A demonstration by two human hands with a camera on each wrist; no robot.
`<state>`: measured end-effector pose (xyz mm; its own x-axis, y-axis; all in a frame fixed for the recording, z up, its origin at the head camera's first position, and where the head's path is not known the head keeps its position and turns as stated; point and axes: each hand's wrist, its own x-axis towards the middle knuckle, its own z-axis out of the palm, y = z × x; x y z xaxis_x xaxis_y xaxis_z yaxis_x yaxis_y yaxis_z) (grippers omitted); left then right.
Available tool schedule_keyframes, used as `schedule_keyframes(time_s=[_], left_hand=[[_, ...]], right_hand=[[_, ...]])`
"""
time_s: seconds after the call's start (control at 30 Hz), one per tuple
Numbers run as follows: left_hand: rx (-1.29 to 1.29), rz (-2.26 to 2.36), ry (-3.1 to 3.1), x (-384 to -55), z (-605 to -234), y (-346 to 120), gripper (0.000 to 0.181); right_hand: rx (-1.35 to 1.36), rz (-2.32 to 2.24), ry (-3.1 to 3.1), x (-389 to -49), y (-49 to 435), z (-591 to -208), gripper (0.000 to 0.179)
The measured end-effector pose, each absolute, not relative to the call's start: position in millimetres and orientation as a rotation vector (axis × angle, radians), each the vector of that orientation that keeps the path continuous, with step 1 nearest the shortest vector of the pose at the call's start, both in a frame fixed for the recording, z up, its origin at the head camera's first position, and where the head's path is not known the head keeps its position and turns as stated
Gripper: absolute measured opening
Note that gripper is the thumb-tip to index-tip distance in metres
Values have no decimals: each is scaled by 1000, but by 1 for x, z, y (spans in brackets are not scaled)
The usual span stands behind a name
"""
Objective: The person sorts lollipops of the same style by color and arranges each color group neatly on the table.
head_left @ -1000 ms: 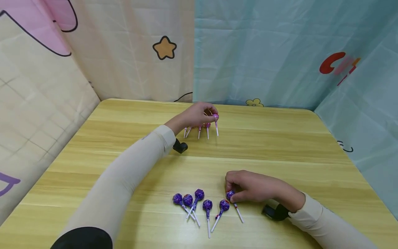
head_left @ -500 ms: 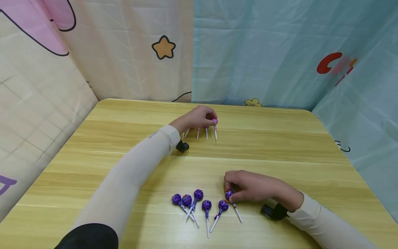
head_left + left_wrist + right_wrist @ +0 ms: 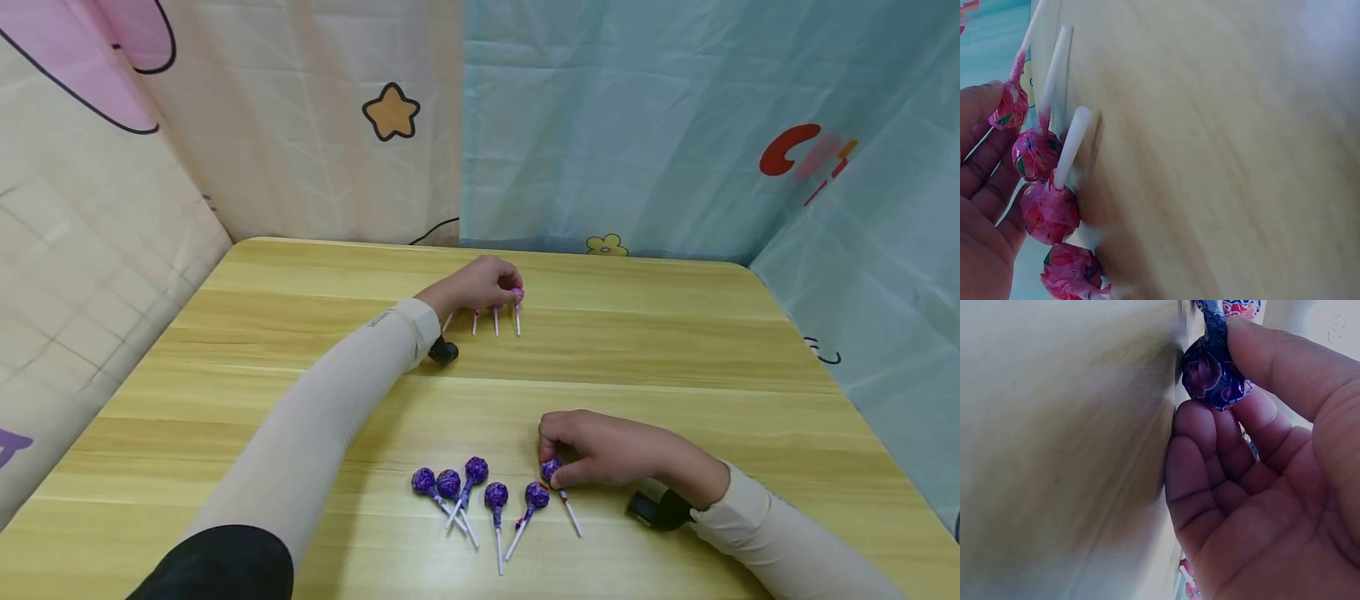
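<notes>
Where the purple lollipops (image 3: 496,495) lie nearest the person, five rest free on the tabletop (image 3: 697,358), candy ends away and sticks toward the person. The three at the left are crowded, sticks crossing; the two to their right stand apart at the candy but converge at the stick tips. At the right end, the right hand (image 3: 622,450) holds a sixth purple lollipop (image 3: 1213,375) in a narrow grip, thumb at the wrapper neck, fingertips against the candy. Its stick slants outward. Recommended: light pressure only, steering from the wrapper neck; the round candy would likely roll toward its neighbour if nudged.

Farther off, the left hand (image 3: 476,283) pinches a pink lollipop (image 3: 1010,106) at the right end of a row of pink lollipops (image 3: 1050,212). The three right-hand sticks run roughly parallel toward the person. The hand masks much of the row, so no full count is certified; whether the held candy bears on the tabletop cannot be told. In this judgement, its stick is best aligned with its neighbours prior to release, the fingers then lifting straight up, since a sideways sweep could disturb the row. Beyond hangs a cloth backdrop (image 3: 600,125).
</notes>
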<state>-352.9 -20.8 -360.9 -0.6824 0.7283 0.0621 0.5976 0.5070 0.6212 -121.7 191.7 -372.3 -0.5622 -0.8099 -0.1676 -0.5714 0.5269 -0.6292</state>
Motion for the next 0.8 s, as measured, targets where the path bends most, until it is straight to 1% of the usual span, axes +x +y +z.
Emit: schedule_keyframes(time_s=[0.3, 0.8], left_hand=[[1054, 888, 2562, -348, -360, -23, 12], [1031, 859, 2574, -349, -362, -22, 15]], right_hand=[[-1135, -722, 2329, -122, 192, -373, 16], [-1118, -726, 2323, -122, 193, -372, 16]])
